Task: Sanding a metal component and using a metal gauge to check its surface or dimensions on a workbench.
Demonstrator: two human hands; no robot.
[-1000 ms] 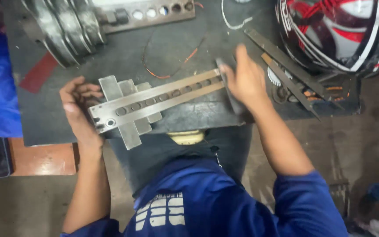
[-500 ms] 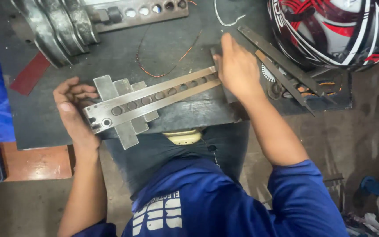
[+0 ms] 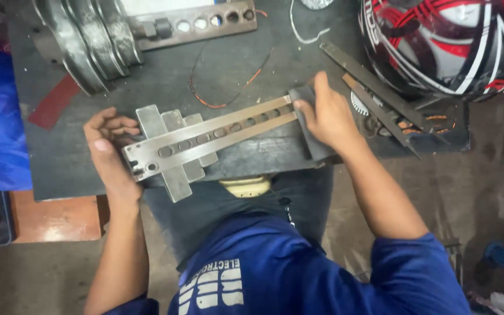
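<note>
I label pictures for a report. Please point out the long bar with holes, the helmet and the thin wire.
bar with holes (image 3: 217,133), head view, middle of bar
helmet (image 3: 438,41), head view, striped shell
thin wire (image 3: 228,98), head view, orange stretch

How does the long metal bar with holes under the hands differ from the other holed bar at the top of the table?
The long metal bar lies slanted across flat metal plates, held by the left hand and right hand. The holed bar at the top is untouched and darker, joined to a grooved pulley. The long bar looks brighter and slimmer. Both are grey metal with one row of round holes.
</note>
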